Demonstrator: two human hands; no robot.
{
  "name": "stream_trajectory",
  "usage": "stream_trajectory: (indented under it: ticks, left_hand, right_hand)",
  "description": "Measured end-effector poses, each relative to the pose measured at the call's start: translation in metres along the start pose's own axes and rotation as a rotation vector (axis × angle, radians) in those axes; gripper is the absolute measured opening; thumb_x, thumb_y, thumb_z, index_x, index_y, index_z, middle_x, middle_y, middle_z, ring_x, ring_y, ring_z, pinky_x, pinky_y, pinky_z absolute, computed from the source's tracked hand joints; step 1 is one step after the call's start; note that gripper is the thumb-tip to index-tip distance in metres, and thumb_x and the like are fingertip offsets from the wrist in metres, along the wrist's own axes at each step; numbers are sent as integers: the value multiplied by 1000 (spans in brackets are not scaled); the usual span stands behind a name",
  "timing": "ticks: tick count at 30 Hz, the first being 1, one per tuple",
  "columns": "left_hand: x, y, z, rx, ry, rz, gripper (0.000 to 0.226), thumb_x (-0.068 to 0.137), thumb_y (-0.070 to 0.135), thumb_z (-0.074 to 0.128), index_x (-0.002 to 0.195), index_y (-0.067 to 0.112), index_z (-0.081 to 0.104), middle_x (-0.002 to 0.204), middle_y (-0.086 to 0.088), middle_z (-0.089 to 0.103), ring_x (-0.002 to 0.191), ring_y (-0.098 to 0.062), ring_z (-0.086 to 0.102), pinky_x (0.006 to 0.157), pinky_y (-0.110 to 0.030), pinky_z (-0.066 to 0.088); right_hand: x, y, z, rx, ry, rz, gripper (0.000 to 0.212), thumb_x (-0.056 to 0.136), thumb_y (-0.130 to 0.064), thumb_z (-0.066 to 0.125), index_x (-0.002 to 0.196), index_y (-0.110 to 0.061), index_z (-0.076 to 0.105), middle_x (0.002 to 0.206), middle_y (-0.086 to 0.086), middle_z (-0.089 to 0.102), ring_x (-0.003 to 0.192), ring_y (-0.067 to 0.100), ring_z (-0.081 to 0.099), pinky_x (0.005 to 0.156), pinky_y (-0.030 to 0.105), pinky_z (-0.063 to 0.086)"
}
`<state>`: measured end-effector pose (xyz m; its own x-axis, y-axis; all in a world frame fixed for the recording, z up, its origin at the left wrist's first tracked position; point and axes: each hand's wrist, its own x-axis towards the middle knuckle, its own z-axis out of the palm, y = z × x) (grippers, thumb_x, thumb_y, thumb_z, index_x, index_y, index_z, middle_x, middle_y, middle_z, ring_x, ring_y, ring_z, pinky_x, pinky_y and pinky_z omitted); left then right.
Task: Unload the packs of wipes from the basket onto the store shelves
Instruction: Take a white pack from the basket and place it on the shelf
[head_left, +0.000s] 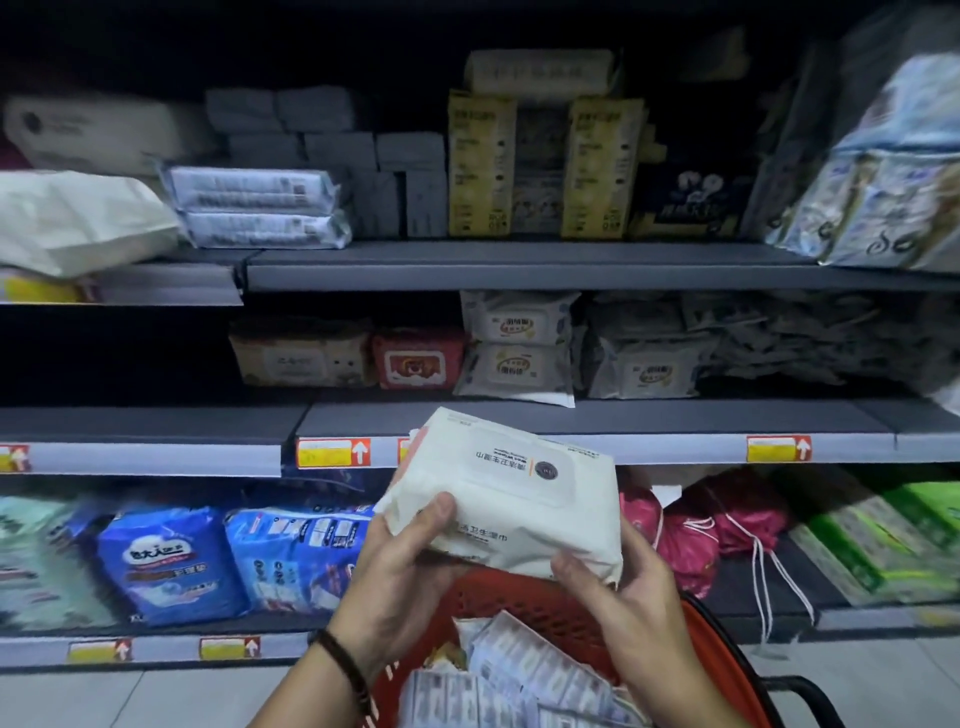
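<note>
I hold a white pack of wipes (506, 488) with a flip lid above the red basket (524, 605). My left hand (402, 577) grips its near left corner, thumb on top. My right hand (621, 597) holds its near right end from below, thumb on the edge. Beneath my hands, several more packs of wipes (524, 675) lie in the basket. The middle shelf (597, 415) runs just behind the held pack, and several wipe packs (519, 343) are stacked at its back.
The top shelf (519, 260) carries grey packs, yellow boxes and a white bag at the left. The bottom shelf holds blue packs (171, 561), pink bags (696, 525) and green packs (883, 535). Price tags line the shelf edges. The basket's black handle (800, 693) is at lower right.
</note>
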<state>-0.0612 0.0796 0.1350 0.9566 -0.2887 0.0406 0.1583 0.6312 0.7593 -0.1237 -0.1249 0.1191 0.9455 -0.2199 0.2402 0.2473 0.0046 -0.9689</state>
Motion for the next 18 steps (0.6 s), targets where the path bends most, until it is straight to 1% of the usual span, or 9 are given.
stream_trajectory:
  ticks: [2,4,7,8,10,12,14,16,18]
  left_hand:
    - [-2,8,-2,78,-11,40,107,46,26,108,139,5,59,126,-27,72,108,-42,74,86,-60,62]
    - [-3,18,-4,104,-54,94,107,55,19,105,148,6,52,134,-30,67,117,-47,68,96,-66,56]
    - [-10,47,-2,164,-32,221,107,58,16,103,151,16,49,139,-25,66,121,-40,67,93,-51,61]
    - [-9,58,0,171,4,264,107,54,19,105,147,19,52,136,-25,67,117,-39,68,90,-52,62]
    - [-20,89,-6,200,97,354,97,52,21,105,137,22,58,129,-27,69,108,-40,68,89,-65,55]
    - [-31,132,-14,289,96,444,82,57,18,99,130,23,64,121,-29,71,100,-40,69,91,-75,49]
    - [-38,170,-17,406,158,481,74,56,22,100,124,27,71,114,-25,75,95,-35,71,93,-69,53]
    - [-53,222,-28,511,175,548,68,61,23,94,125,30,73,119,-15,77,103,-29,73,98,-56,57]
    - [-60,269,-40,614,228,642,71,65,24,89,134,27,70,127,-6,77,113,-22,72,103,-45,55]
  right_hand:
    - [3,-1,-1,-93,7,-57,69,71,-15,96,133,-12,68,117,-5,81,110,12,75,86,13,54]
    - [3,-7,3,-179,22,-91,76,68,-26,91,140,-18,66,124,-12,77,118,4,71,94,14,52]
    - [11,-33,21,-265,32,-158,90,62,-45,91,146,-35,61,127,-20,67,123,-1,64,103,15,48]
    - [17,-41,29,-281,61,-162,88,59,-44,91,142,-37,63,123,-21,65,118,-3,64,98,11,48]
    - [19,-75,60,-289,53,-225,77,60,-24,99,131,-35,72,116,-16,66,109,-2,66,84,4,48]
    - [32,-99,89,-301,57,-260,63,68,-8,98,118,-38,77,111,-15,72,101,-3,68,77,5,48]
    - [43,-118,117,-268,1,-252,51,75,-11,92,110,-46,78,103,-18,78,90,-10,69,75,9,50]
    - [57,-138,159,-275,-46,-285,49,80,-15,88,116,-45,77,99,-23,79,88,-14,67,80,16,52]
    - [70,-159,205,-290,-105,-316,50,84,-17,85,123,-46,74,102,-20,80,93,-7,69,85,26,55]
